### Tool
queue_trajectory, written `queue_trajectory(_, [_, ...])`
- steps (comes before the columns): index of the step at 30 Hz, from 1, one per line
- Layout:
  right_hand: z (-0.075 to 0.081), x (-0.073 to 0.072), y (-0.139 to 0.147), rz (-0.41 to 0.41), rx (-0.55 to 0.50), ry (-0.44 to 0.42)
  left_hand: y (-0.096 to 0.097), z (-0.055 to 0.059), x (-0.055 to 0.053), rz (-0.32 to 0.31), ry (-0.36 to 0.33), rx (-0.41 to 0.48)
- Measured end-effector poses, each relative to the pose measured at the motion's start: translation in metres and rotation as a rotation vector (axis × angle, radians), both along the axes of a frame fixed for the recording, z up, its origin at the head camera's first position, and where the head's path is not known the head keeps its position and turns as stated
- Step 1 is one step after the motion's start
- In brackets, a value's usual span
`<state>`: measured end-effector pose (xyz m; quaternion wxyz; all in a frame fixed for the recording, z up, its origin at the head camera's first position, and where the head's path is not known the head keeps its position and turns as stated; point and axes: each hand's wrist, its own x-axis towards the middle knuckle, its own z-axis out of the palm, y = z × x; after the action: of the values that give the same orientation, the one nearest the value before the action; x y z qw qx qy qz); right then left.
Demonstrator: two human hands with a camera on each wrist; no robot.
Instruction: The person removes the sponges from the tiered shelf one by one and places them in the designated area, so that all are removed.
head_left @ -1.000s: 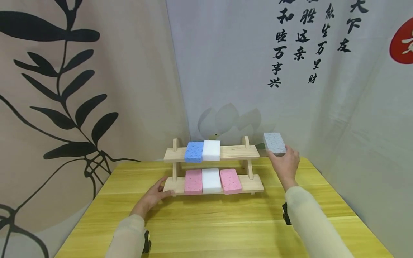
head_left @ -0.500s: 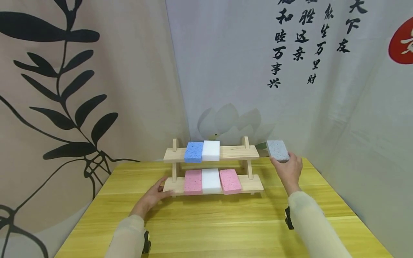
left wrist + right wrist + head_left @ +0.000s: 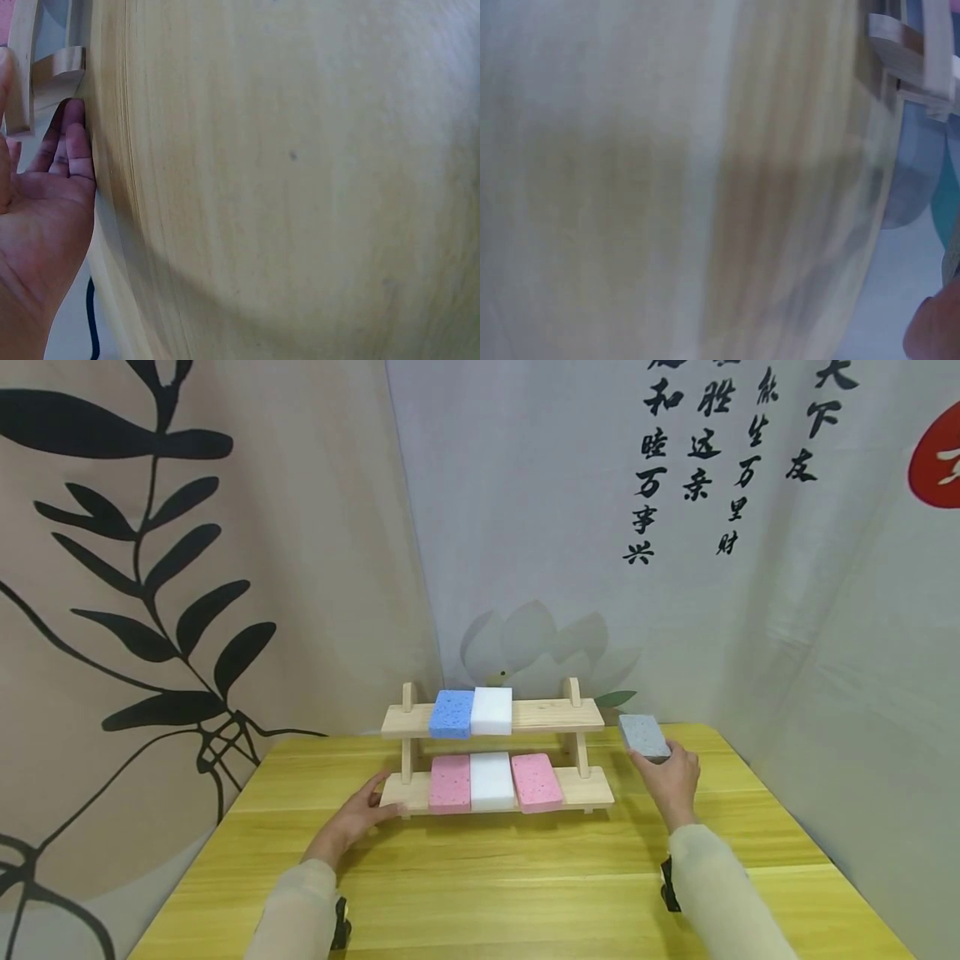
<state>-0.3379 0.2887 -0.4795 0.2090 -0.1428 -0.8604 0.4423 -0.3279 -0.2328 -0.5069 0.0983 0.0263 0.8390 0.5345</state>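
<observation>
My right hand [image 3: 672,782] pinches a grey sponge [image 3: 644,737] in the air to the right of a two-tier wooden rack [image 3: 498,789]. At the right edge of the right wrist view, only a fingertip [image 3: 935,328] and a sliver of the sponge show. At the rack's left end, my left hand [image 3: 360,814] holds the lower shelf between thumb and fingers. The left wrist view shows its palm and fingers [image 3: 77,154] by the shelf end. On the upper shelf lie a blue sponge [image 3: 451,714] and a white sponge [image 3: 492,711]. Below are a pink sponge [image 3: 449,784], a white sponge [image 3: 492,781] and a tilted pink sponge [image 3: 536,783].
The rack stands near the back of a yellow wood-grain table [image 3: 495,885]. Behind it hangs a pale cloth [image 3: 525,527] printed with leaves and dark characters. The table's right edge runs beyond my right arm.
My right hand has lowered the grey sponge and shifted it slightly right, beside the rack. The left hand and the sponges on the rack look unmoved.
</observation>
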Motion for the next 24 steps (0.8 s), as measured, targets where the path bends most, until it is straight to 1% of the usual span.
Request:
queue_trajectory(6, [-0.015, 0.001, 0.001, 0.026, -0.031, -0.071, -0.002, -0.002, -0.001, -0.002, 0.001, 0.007])
queue_trajectory(13, [-0.025, 0.001, 0.000, 0.055, -0.034, -0.169, -0.001, -0.001, -0.002, 0.010, -0.003, 0.017])
queue_trajectory(18, [-0.030, 0.000, 0.001, 0.074, -0.036, -0.205, 0.001, -0.001, -0.002, 0.024, -0.002, 0.015])
queue_trajectory(24, [-0.034, 0.002, 0.000, 0.089, -0.021, -0.237, 0.000, -0.002, -0.002, 0.014, 0.006, -0.002])
